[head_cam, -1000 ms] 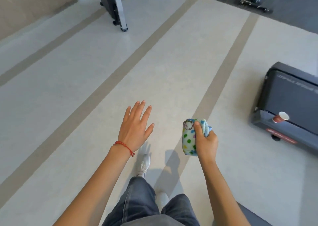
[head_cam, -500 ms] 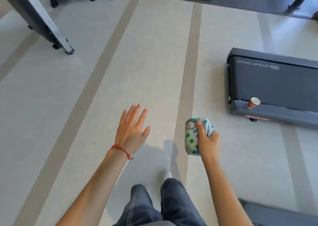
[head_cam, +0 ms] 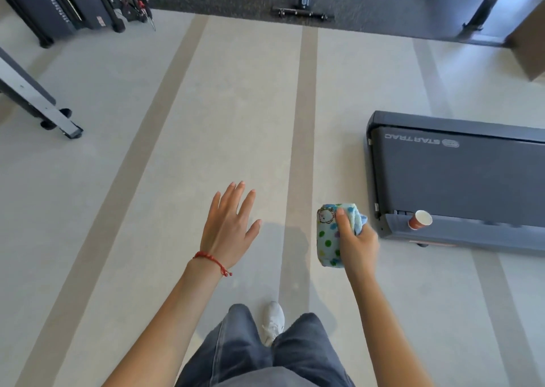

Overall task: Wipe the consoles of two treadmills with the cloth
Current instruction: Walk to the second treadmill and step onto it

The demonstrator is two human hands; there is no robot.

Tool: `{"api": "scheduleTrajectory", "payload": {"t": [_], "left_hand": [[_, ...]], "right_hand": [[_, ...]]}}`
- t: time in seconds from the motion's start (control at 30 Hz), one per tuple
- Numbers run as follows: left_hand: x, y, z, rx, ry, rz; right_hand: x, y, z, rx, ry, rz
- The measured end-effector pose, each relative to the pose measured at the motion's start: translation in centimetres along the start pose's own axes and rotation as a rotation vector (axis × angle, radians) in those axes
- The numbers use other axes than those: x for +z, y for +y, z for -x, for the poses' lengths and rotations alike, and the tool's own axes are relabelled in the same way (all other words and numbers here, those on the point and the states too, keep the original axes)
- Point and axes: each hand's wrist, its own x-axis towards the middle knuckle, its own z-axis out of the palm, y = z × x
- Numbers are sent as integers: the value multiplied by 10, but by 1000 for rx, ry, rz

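Observation:
My right hand [head_cam: 355, 243] grips a folded cloth [head_cam: 327, 236], light blue with coloured dots, held upright over the floor. My left hand [head_cam: 228, 226] floats beside it with straight, spread fingers and holds nothing; a red string bracelet circles its wrist. To the right lies the rear end of a dark treadmill [head_cam: 460, 180], its belt deck showing a brand name. No console is in view.
A red paper cup [head_cam: 419, 220] lies on its side on the treadmill's near side rail. A folded machine frame [head_cam: 38, 103] stands at the left, more gym equipment [head_cam: 67, 3] at the back left, a stand base [head_cam: 302, 10] on the dark mat behind. My legs and a white shoe [head_cam: 272, 321] are below.
The view has swung right and the treadmill has come nearer and more fully into view. Both hands keep the same pose, the cloth still gripped in the right.

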Motion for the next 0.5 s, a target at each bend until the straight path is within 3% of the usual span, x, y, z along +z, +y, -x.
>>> {"api": "scheduleTrajectory", "payload": {"t": [0.5], "left_hand": [[31,-50,-285,164,-2,37]], "right_hand": [[86,-113,-210,19,144,-15]]}}
